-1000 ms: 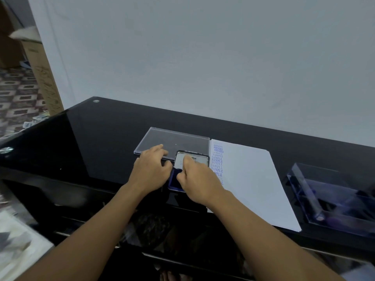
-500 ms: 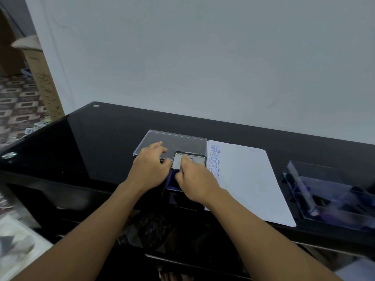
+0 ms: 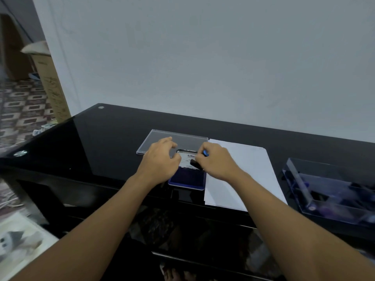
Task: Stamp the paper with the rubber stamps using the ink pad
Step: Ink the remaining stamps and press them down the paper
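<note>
An open ink pad [image 3: 187,178] with a dark blue pad lies at the black table's front edge, its lid [image 3: 187,158] raised behind it. My right hand [image 3: 217,162] grips a small rubber stamp [image 3: 195,164] with a blue top and dark base, held just above the pad's right side. My left hand [image 3: 160,161] hovers at the pad's left edge with fingers loosely curled; whether it touches the case is hidden. A white sheet of paper [image 3: 243,173] lies right of the pad; my right hand covers its stamped left margin.
A clear plastic lid [image 3: 162,138] lies flat behind the pad. A clear box [image 3: 332,191] with stamps stands at the right. The glossy black table [image 3: 101,138] ends near the left; a cardboard box [image 3: 50,84] stands on the floor beyond.
My right hand has lifted off the ink pad with the stamp and shifted right toward the paper. My left hand has loosened and its fingers spread. The camera has tilted slightly.
</note>
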A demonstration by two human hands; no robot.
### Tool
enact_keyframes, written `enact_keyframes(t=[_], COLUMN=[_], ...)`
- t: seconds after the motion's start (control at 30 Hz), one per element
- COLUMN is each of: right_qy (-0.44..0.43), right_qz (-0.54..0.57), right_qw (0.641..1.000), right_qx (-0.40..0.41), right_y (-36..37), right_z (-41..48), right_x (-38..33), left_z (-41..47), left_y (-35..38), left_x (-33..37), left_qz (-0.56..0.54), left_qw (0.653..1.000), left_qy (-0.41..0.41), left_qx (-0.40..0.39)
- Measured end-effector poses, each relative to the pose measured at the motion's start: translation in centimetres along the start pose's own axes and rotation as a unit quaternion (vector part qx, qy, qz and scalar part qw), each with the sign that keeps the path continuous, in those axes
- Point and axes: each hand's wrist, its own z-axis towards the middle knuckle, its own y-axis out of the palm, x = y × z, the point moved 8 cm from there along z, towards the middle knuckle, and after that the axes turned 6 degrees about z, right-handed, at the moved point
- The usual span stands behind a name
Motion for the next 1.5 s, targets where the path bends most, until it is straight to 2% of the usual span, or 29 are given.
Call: enact_keyframes(t=[0.2,0.47,1.03,1.5], right_qy=[0.032,0.055,0.039,0.005], right_qz=[0.006,-0.022,-0.102,-0.166], right_qw=[0.999,0.998,0.989,0.977], right_qx=[0.003,-0.019,-0.1,-0.132], right_y=[-3.6,-4.8,-1.8,-0.4], right_z=[-0.3,-1.0,-0.6,-0.2], right_x=[2.2,4.1,4.8,4.5], left_z=[0.2,0.2,0.9,1.2], left_y=[0.3,2.3,5.5,6.2], left_x=[2.1,4.5,4.2,3.6], left_qz=[-0.015,-0.013,0.009,0.014], left_qw=[1.0,0.999,0.997,0.997], left_qy=[0.009,0.033,0.047,0.049], left_qx=[-0.009,-0.03,-0.053,-0.056])
